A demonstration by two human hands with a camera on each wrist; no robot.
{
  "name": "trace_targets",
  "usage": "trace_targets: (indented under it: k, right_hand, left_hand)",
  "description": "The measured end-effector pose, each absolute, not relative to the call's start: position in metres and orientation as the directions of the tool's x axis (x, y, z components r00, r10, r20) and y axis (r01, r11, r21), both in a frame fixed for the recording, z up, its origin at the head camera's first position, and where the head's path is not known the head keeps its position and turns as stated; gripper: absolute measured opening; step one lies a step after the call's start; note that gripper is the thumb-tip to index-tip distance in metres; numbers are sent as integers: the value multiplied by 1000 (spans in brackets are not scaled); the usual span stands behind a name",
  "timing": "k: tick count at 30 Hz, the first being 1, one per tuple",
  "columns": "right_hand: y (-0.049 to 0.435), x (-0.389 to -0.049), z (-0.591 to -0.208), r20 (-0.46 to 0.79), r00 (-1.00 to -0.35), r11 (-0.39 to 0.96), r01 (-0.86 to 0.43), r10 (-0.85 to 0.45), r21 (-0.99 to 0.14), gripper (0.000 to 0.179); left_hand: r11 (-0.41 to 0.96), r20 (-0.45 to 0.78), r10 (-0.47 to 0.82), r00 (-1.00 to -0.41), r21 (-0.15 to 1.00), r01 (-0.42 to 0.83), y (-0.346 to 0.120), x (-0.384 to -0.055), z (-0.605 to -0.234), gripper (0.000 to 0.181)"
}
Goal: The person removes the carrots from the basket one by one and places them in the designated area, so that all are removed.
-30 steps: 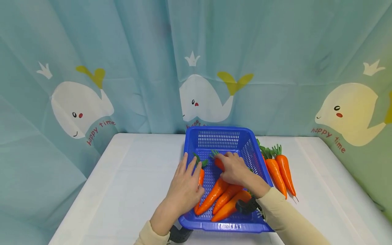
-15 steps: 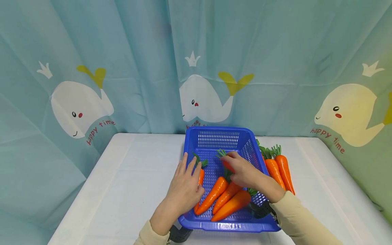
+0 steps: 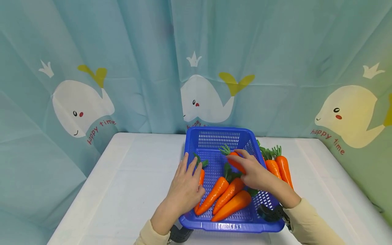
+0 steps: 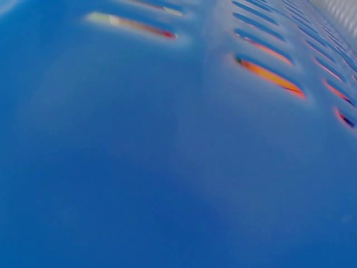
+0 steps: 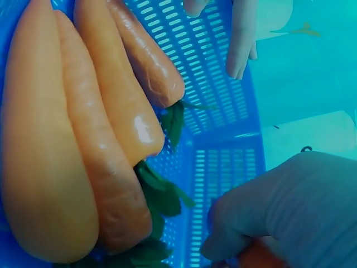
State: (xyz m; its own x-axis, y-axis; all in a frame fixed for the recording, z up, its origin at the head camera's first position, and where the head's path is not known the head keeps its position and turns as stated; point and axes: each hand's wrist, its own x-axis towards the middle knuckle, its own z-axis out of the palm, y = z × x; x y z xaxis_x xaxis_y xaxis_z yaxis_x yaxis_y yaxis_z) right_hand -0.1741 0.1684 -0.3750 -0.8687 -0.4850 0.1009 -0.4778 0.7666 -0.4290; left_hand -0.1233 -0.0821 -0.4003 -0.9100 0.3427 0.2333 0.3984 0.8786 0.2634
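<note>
My right hand [image 3: 254,172] holds an orange carrot [image 3: 235,162] with green stems between thumb and fingers, over the right part of a blue plastic basket [image 3: 231,226]. In the right wrist view that hand [image 5: 268,206] covers most of the carrot. My left hand [image 3: 185,189] lies on the basket's left rim with its fingers spread. Beside its fingers is another carrot [image 3: 201,177], partly hidden. Three carrots lie slanting side by side in the basket: a left one [image 3: 212,196], a middle one [image 3: 228,196] and a front one [image 3: 231,206].
To the basket's right, more leafy carrots [image 3: 285,170] lie on the white table [image 3: 137,177]. A blue curtain [image 3: 147,68] with whale prints hangs behind the table. The left wrist view is filled by the basket's slotted wall [image 4: 167,156].
My right hand has moved right, bringing the held carrot toward the basket's right wall. Its fingers look more spread now. The left hand and the other basket carrots stay in place.
</note>
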Motion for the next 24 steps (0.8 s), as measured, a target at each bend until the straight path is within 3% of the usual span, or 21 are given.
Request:
trace_targets:
  k: [10, 24]
  right_hand:
    - [181, -169, -375, 178, -835, 728, -544, -521, -418, 69]
    - [199, -164, -369, 266, -860, 727, -509, -435, -460, 64]
  left_hand:
    - [879, 233, 344, -910, 262, 399, -82, -123, -401, 61]
    - [872, 279, 350, -894, 252, 420, -83, -124, -401, 58]
